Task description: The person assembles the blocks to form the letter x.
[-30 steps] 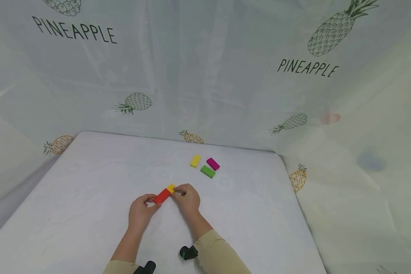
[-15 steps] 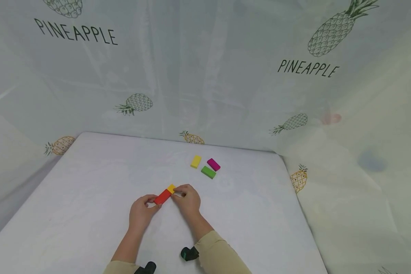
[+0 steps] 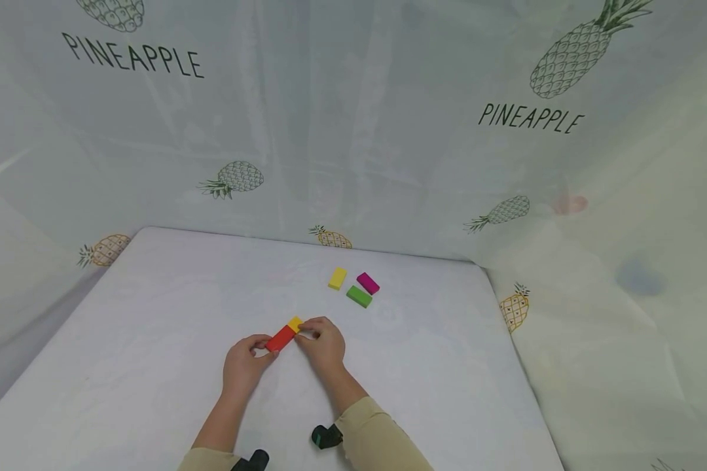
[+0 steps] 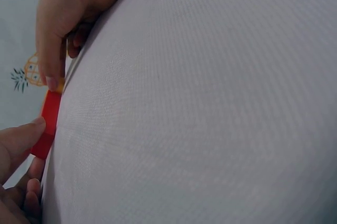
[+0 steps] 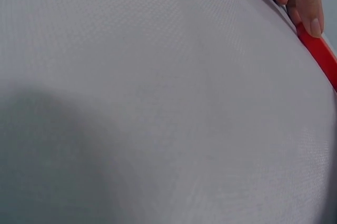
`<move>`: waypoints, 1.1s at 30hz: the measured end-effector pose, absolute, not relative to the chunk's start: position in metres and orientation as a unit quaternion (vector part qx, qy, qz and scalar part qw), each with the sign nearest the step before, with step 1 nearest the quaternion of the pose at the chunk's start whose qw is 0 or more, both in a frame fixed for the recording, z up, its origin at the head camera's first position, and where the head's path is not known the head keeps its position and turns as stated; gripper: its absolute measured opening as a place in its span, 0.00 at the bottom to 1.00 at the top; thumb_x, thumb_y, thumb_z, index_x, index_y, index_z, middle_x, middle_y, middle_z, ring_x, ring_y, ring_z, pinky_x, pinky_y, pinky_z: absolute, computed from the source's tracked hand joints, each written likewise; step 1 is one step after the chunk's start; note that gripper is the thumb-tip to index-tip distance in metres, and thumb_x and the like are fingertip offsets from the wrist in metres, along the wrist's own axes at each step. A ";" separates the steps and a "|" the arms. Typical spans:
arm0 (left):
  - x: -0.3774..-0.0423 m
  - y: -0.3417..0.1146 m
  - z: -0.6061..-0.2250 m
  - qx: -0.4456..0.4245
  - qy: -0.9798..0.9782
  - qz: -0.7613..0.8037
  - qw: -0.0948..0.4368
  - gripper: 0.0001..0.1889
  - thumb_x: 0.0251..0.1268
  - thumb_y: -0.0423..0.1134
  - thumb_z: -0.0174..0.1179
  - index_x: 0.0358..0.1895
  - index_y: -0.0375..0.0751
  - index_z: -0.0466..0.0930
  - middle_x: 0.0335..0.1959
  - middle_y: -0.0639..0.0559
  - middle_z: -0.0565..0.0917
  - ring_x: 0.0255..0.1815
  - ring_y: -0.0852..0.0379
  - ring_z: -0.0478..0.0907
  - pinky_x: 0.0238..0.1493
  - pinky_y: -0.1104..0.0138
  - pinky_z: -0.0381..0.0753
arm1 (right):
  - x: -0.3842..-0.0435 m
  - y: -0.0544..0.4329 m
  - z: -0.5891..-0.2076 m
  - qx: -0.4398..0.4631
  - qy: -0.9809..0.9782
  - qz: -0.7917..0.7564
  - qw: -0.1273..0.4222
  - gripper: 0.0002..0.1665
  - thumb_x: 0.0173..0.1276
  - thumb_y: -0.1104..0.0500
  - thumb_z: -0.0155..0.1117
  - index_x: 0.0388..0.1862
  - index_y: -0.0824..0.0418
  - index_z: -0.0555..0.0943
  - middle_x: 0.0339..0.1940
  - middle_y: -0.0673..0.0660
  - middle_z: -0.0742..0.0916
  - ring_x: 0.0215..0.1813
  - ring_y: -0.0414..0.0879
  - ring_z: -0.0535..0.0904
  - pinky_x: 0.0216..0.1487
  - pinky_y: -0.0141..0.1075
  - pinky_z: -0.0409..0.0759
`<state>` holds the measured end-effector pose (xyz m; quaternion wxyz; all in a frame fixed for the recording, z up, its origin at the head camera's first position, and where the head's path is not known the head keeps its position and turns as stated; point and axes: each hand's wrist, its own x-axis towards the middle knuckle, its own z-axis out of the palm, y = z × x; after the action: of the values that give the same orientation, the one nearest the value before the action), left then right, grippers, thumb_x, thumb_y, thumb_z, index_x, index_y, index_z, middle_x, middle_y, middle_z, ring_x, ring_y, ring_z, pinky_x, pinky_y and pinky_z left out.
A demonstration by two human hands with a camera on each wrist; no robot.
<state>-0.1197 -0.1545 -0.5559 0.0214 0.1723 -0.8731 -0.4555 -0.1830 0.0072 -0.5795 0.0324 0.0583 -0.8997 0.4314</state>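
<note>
A red block [image 3: 280, 338] lies on the white tabletop, its far end against a yellow-orange block [image 3: 295, 324], the two in one slanting line. My left hand [image 3: 241, 367] pinches the near end of the red block between thumb and fingers. At the far end, my right hand [image 3: 323, 344] pinches the yellow-orange block, partly covering it. In the left wrist view the red block [image 4: 48, 121] shows between both hands, with only a sliver of the yellow-orange one visible. The right wrist view shows the left thumb on the red block [image 5: 321, 56].
Beyond my hands lie a yellow block [image 3: 337, 279], a magenta block [image 3: 368, 283] and a green block [image 3: 359, 297], close together. A pineapple-print sheet [image 3: 353, 144] hangs along the back edge of the white table [image 3: 448, 366]. Black wrist mounts [image 3: 326, 436] sit at my sleeves.
Both hands keep their hold on the two blocks, which stay end to end. The whole view has shifted very slightly; nothing on the table has visibly moved.
</note>
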 end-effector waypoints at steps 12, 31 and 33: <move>-0.122 -0.152 -0.555 0.171 -0.874 -0.454 0.021 0.20 0.56 0.38 0.71 0.54 0.41 0.82 0.45 0.46 0.81 0.48 0.45 0.73 0.46 0.53 0.79 | -0.183 0.010 -0.576 0.038 -0.887 0.459 0.028 0.11 0.58 0.54 0.76 0.40 0.45 0.89 0.37 0.35 0.81 0.36 0.34 0.73 0.38 0.29 0.76; -0.119 -0.155 -0.558 0.157 -0.878 -0.452 0.026 0.20 0.57 0.38 0.70 0.53 0.41 0.82 0.43 0.48 0.81 0.48 0.46 0.73 0.46 0.54 0.78 | -0.226 0.070 -0.529 0.054 -0.854 0.517 0.019 0.17 0.59 0.60 0.74 0.48 0.60 0.86 0.38 0.56 0.83 0.35 0.45 0.74 0.29 0.32 0.75; -0.119 -0.156 -0.558 0.156 -0.879 -0.449 0.029 0.19 0.57 0.38 0.70 0.53 0.41 0.82 0.43 0.48 0.81 0.47 0.47 0.73 0.45 0.55 0.78 | -0.231 0.077 -0.528 0.053 -0.858 0.511 0.021 0.18 0.59 0.60 0.74 0.49 0.61 0.86 0.40 0.58 0.83 0.36 0.46 0.75 0.30 0.33 0.76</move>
<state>-0.1192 -0.1559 -0.5583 0.0291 0.1557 -0.8794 -0.4490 -0.2305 0.0769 -0.5284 0.0213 0.0529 -0.8580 0.5105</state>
